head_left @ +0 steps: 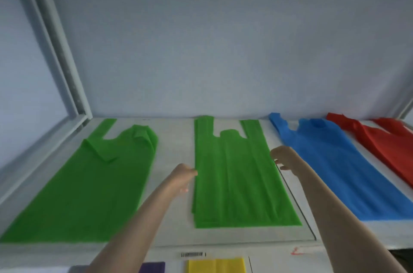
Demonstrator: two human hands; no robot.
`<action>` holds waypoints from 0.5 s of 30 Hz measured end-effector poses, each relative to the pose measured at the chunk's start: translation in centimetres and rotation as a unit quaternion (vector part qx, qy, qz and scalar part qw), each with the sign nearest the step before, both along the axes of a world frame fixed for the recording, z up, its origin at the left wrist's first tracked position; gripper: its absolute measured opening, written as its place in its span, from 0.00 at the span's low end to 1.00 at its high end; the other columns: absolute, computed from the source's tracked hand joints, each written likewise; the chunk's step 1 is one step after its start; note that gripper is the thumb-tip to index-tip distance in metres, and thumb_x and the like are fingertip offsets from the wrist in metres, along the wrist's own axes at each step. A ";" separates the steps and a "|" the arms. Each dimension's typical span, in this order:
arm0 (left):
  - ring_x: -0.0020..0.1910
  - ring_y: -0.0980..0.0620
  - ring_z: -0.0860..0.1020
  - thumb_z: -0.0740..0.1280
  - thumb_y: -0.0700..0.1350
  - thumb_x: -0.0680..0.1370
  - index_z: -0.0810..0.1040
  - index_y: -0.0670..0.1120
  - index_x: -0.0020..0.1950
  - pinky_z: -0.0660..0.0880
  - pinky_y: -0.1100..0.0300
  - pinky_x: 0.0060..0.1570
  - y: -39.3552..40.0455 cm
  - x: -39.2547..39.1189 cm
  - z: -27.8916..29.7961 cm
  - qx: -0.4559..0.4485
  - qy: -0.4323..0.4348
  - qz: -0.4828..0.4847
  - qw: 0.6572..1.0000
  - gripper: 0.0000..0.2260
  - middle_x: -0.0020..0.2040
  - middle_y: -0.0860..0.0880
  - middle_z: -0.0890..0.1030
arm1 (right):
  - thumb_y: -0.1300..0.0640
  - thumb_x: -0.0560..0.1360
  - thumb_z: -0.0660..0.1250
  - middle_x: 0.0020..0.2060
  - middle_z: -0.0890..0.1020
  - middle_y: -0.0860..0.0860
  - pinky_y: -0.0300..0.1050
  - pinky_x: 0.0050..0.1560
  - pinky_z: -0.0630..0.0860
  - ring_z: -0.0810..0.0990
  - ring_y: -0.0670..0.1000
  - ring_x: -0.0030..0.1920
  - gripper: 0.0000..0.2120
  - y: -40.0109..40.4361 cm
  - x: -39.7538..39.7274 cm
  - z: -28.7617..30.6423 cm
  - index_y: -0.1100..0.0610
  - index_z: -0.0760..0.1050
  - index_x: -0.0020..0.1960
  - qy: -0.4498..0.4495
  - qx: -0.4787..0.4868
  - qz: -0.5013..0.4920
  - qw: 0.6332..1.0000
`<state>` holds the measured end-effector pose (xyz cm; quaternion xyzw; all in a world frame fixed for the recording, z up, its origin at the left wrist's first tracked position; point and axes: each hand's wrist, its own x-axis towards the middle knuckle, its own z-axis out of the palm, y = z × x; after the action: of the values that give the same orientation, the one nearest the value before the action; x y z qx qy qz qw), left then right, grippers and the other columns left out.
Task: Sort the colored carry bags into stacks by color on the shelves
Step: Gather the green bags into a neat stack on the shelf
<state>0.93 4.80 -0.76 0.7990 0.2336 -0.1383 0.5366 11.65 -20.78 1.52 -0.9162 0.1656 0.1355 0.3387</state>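
Both hands, left [182, 175] and right [285, 158], are resting loosely open, flanking my middle green bag stack [237, 181] on the shelf [176, 138].

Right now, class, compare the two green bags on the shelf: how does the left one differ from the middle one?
The left green bag has one handle folded over onto its body; the middle green bag has both handles lying straight. The left bag lies at an angle with nobody touching it; the middle one lies squarer, with the left hand and right hand at its two edges. Both are the same green, flat on the white shelf.
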 end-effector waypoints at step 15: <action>0.27 0.55 0.67 0.62 0.41 0.78 0.71 0.41 0.38 0.63 0.67 0.23 -1.4 6.7 -3.7 -0.070 0.048 0.080 0.993 0.09 0.32 0.48 0.70 | 0.56 0.76 0.65 0.53 0.76 0.65 0.46 0.39 0.73 0.74 0.56 0.44 0.23 -1.1 8.4 -6.0 0.72 0.68 0.63 0.043 0.073 -0.056 0.995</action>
<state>7.63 3.37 -4.47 0.7307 0.3119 -0.1491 0.5887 20.02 -21.90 -4.51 -0.8716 0.2208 0.1668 0.4047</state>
